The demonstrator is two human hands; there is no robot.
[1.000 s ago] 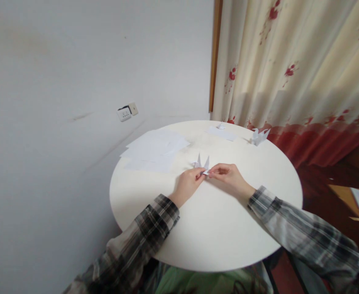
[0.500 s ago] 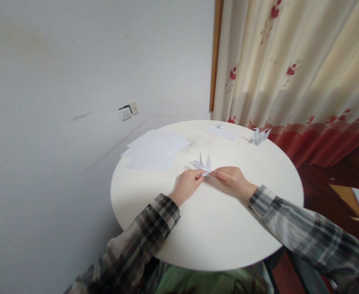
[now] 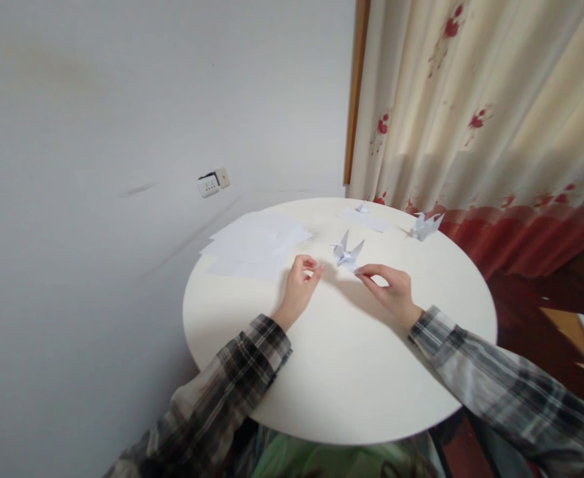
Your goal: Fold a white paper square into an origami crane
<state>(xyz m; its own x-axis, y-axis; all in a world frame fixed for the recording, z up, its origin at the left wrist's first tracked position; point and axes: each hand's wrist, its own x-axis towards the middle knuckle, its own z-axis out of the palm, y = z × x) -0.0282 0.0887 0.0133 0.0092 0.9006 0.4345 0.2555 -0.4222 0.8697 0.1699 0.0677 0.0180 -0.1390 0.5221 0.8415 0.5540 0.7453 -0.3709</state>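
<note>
A folded white paper crane with two raised wings is pinched at its lower right end by my right hand. Thumb and index finger of that hand meet on the paper. Just left of the crane, my left hand holds nothing; its fingers are curled, with thumb and fingertips a little apart. Under both hands lies the round white table.
Loose white paper sheets overlap at the table's back left. A second paper crane stands at the back right. Farther back, a small folded paper piece rests by a flat sheet. A wall and a curtain border the table.
My left hand has let go of the crane and drawn left. The crane, still in my right hand, has moved slightly right and up and tilted.
</note>
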